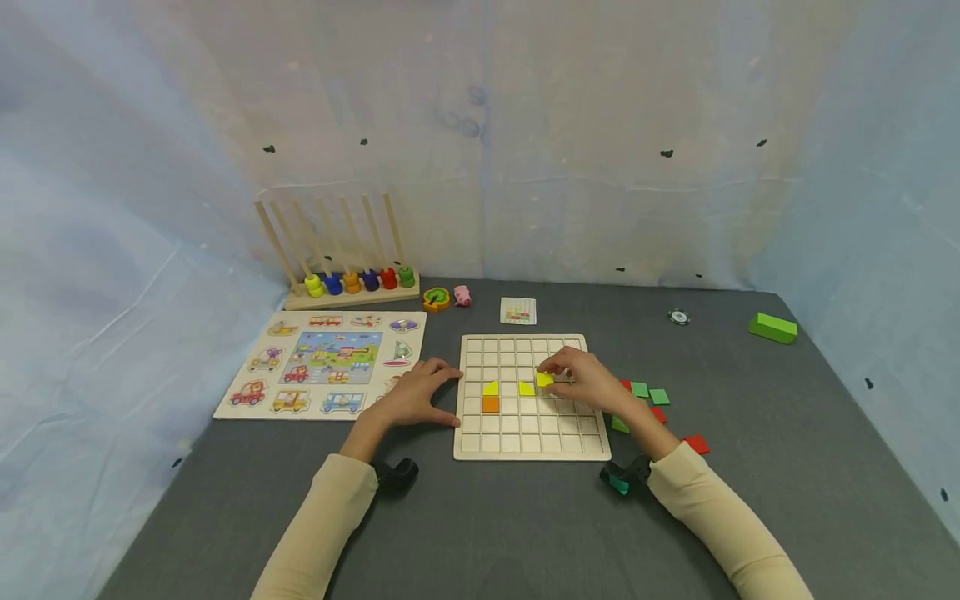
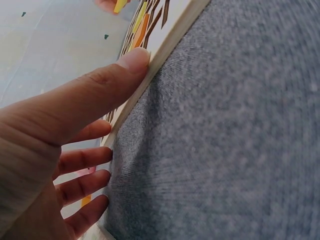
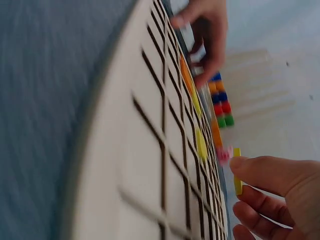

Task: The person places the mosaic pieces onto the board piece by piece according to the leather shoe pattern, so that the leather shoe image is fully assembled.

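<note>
1. Pinching a yellow tile [image 1: 544, 379] between thumb and fingertips, my right hand [image 1: 583, 382] is over the wooden grid board [image 1: 525, 433], a little right of the board's middle.
2. In the right wrist view, I see this yellow tile [image 3: 237, 172] on its edge, with the thumb on it, just above the board [image 3: 145, 165]; I cannot tell if it touches a cell.
3. My left hand [image 1: 416, 396] lies at the 9 o'clock edge of the board, with the fingers spread and straight and holding nothing.
4. In the left wrist view, the thumb [image 2: 100, 92] presses against the side of the board [image 2: 172, 37], and the other fingers [image 2: 85, 160] rest on the grey desk [image 2: 240, 150].
5. Two more yellow tiles [image 1: 491, 388] are already in cells at 9 o'clock from the held tile, and an orange tile [image 1: 491, 405] is directly under the left one.
6. Loose green tiles [image 1: 648, 392] and red tiles [image 1: 696, 443] lie on the desk at 3 o'clock from the board.
7. At 9 o'clock from the board there is a vehicle puzzle [image 1: 326, 365]; a ring stacker [image 1: 352, 279] is at 11 o'clock, and a small pattern card [image 1: 518, 311] at 12 o'clock.
8. A green block [image 1: 772, 327] is far away at 2 o'clock.
</note>
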### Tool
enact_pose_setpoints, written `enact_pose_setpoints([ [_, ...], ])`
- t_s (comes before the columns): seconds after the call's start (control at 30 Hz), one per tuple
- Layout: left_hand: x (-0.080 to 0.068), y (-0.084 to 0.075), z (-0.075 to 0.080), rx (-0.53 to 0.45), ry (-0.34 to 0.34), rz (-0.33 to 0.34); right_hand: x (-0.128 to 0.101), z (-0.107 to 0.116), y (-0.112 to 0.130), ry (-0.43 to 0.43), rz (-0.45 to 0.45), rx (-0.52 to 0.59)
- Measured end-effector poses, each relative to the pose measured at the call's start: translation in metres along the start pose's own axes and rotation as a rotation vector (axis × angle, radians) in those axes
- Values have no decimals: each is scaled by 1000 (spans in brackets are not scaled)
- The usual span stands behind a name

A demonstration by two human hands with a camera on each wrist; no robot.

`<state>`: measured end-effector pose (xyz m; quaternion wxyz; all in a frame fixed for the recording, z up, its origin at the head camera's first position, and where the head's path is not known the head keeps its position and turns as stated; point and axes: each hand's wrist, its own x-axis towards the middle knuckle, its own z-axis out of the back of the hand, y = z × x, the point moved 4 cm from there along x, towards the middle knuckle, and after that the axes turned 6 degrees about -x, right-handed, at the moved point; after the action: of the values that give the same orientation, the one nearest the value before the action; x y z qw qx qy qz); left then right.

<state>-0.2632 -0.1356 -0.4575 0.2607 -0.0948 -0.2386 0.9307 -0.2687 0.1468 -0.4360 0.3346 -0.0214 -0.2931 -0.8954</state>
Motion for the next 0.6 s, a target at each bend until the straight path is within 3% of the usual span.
enact_pose_setpoints([
  [0.3,0,1,-1,4,-1,-7,7,-28,28,15,88,-3],
  [0.6,1,1,-1,3,4,-2,11,-43,38,-57,199,-148],
])
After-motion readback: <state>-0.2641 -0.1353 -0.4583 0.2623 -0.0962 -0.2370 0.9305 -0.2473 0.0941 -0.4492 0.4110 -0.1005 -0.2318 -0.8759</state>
